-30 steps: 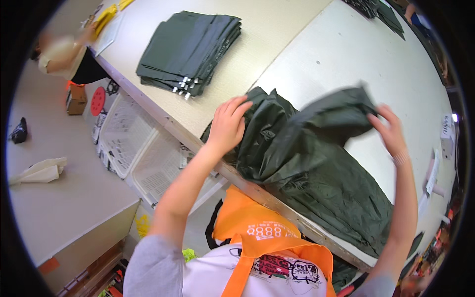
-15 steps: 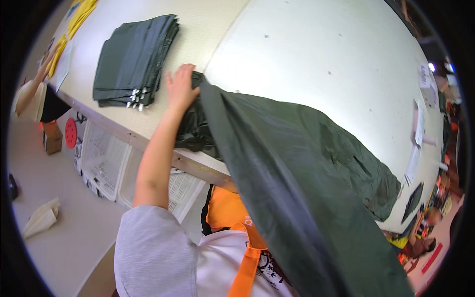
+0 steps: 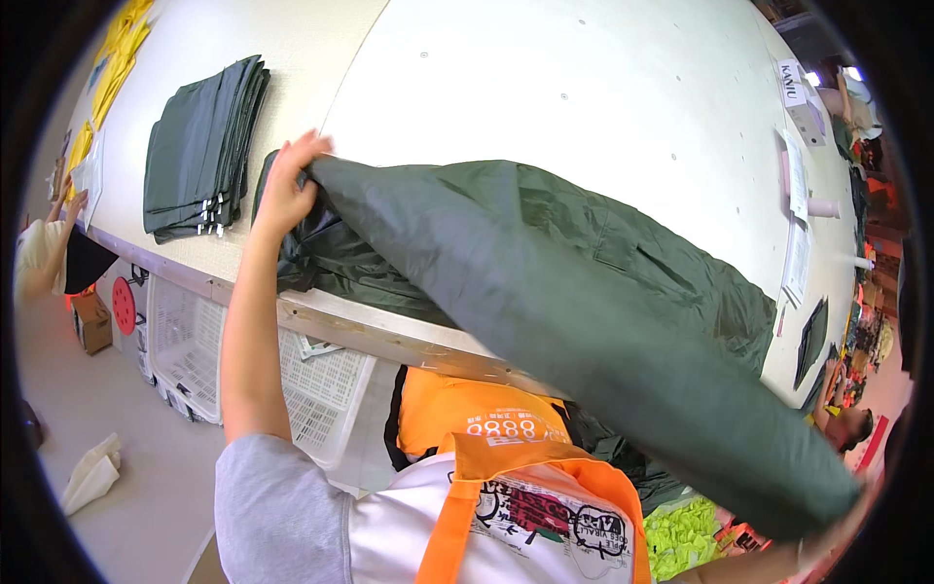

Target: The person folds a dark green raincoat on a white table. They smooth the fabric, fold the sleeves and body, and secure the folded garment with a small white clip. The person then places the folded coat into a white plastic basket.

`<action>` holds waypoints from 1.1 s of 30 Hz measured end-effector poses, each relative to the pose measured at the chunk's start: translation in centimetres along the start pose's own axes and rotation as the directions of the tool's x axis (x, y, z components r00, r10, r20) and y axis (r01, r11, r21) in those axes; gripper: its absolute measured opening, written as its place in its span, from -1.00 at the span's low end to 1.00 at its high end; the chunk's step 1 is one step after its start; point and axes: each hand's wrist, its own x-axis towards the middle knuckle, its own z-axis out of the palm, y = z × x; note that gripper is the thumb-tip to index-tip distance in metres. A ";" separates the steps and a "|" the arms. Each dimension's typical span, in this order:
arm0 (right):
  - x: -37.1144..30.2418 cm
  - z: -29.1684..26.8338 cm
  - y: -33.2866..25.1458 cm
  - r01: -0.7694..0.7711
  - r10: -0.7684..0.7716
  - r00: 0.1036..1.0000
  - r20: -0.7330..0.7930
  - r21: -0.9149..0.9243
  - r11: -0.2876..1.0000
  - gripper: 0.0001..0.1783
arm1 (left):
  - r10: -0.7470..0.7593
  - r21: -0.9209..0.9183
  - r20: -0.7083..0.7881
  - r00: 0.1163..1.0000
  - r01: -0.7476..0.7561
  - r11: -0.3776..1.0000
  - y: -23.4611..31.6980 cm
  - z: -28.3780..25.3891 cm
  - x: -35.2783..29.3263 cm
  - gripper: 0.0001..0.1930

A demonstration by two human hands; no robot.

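Note:
My left hand [image 3: 292, 185] pinches one end of a long dark green garment [image 3: 545, 292] of thin, slightly shiny cloth. It is at the left end of the spread cloth, above the table. At lower right, blurred by motion, my right hand [image 3: 839, 530] has the garment's other end, lifted off the table and pulled out in a slanting band. More of the same cloth lies crumpled on the table [image 3: 467, 88] behind and under this band; a pocket-like seam shows on it. The right hand's fingers are mostly hidden.
Left of my left hand sits a stack of folded dark green garments [image 3: 199, 146] with white tags. Yellow cloth [image 3: 122, 58] lies farther left, near another person's arm [image 3: 53, 243]. White plastic baskets [image 3: 321, 389] stand under the table edge. Papers [image 3: 796, 234] and a box [image 3: 803, 102] are at right.
The near part of the garment has been raised and swung out to the right. My right hand and forearm have come into view at lower right. My left hand keeps its end.

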 end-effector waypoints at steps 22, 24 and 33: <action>-13.7 26.0 28.1 -0.799 0.594 0.478 0.647 0.039 0.601 -0.64 | -0.627 -0.803 0.368 0.687 0.574 0.158 22.7 17.2 -8.8 -0.36; -14.1 27.7 27.8 -0.903 0.651 0.399 0.645 0.154 0.401 -0.69 | -0.681 -0.598 0.420 0.600 0.747 0.290 21.6 17.5 -7.4 -0.45; -14.5 29.7 28.6 -0.784 0.721 0.541 0.433 0.571 0.244 -0.85 | -0.648 -0.747 0.563 0.513 0.652 -0.133 24.1 13.9 -7.1 -0.73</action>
